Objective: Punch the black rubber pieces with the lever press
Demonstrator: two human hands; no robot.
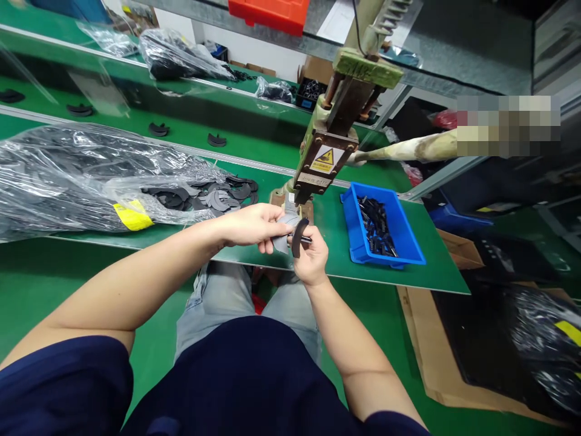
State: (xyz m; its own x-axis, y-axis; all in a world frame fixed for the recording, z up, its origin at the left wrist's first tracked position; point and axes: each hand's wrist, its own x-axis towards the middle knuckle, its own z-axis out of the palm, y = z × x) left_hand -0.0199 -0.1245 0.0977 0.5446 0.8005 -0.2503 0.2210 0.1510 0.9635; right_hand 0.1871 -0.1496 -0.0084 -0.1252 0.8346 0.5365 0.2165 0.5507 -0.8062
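Observation:
My left hand (265,227) is closed on grey crescent-shaped plates (282,242), pinched between thumb and fingers in front of the press. Close beside it, my right hand (313,257) grips a dark curved piece (298,237) with a short black pin (306,240) sticking out to the right. Just behind both hands stands the hand press (313,175), its ram pointing down at a small fixture (291,207). Fingers hide part of the held pieces, so how many plates the left hand has cannot be told.
A plastic bag (82,175) spills loose dark crescent plates (222,197) to the left. At right sits a blue bin (411,245) of small black parts (376,227). Several curved pieces (216,140) lie spaced along the green belt behind. The press's lever (408,148) reaches out rightward.

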